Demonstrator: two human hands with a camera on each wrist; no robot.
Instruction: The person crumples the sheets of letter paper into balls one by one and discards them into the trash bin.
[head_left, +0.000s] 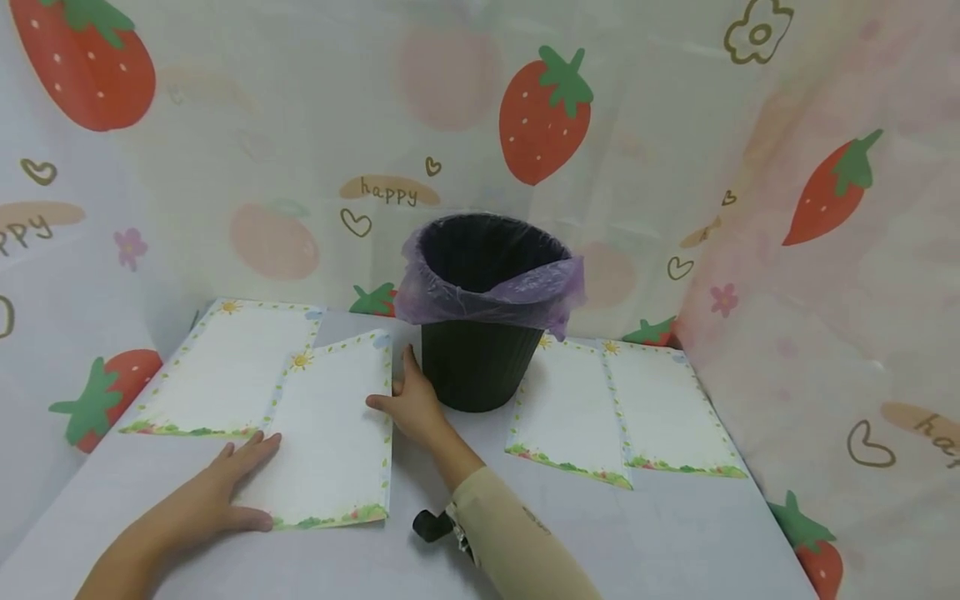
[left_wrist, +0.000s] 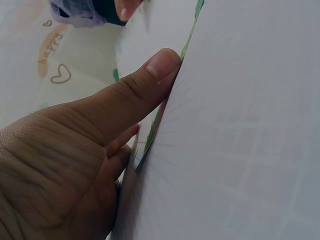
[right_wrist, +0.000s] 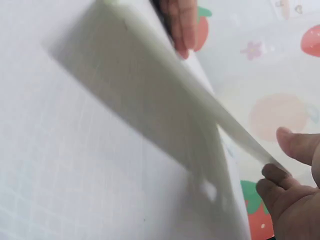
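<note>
A white sheet of paper [head_left: 333,442] with a printed sun, leaf border and grassy lower edge lies in front, its right edge tilted up off the table in the right wrist view. My left hand [head_left: 213,496] rests along its lower left side, fingers spread. In the left wrist view the thumb [left_wrist: 160,67] touches the bottom edge. My right hand [head_left: 420,408] is at the right edge, thumb over the front and fingers [right_wrist: 274,192] at the raised edge. A similar sheet [head_left: 225,367] lies behind to the left, partly overlapped by the front one.
A black bin [head_left: 476,367] lined with a purple bag [head_left: 420,287] stands at the back middle, just beyond my right hand. Two more bordered sheets lie to its right, one nearer [head_left: 570,408] and one farther right [head_left: 675,408]. Strawberry-print curtains [head_left: 300,125] enclose the white table [head_left: 697,533].
</note>
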